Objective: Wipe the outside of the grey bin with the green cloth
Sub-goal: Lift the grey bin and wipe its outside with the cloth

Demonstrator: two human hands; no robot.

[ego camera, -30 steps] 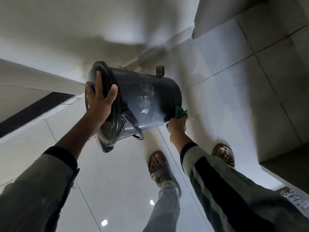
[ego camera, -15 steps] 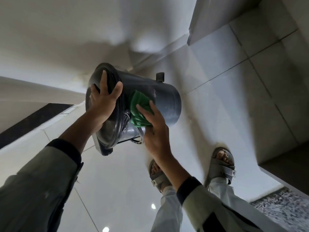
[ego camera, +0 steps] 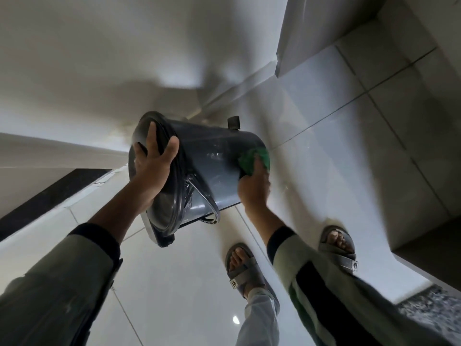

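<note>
Above the glossy tiled floor (ego camera: 179, 283), your left hand (ego camera: 152, 168) grips the tilted grey bin (ego camera: 209, 171) by its rim, fingers clamped; your right hand (ego camera: 254, 188) presses the green cloth (ego camera: 254, 158) against its side.

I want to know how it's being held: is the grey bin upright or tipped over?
Tipped on its side, off the floor. The left hand grips the grey bin at its lid end, while its base end points away.

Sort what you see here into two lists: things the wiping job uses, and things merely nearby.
Used in the job:
round grey plastic bin
crumpled green cloth
left hand
right hand

Merely nearby:
grey strapped sandals
glossy pale floor tiles
speckled dark mat
</note>
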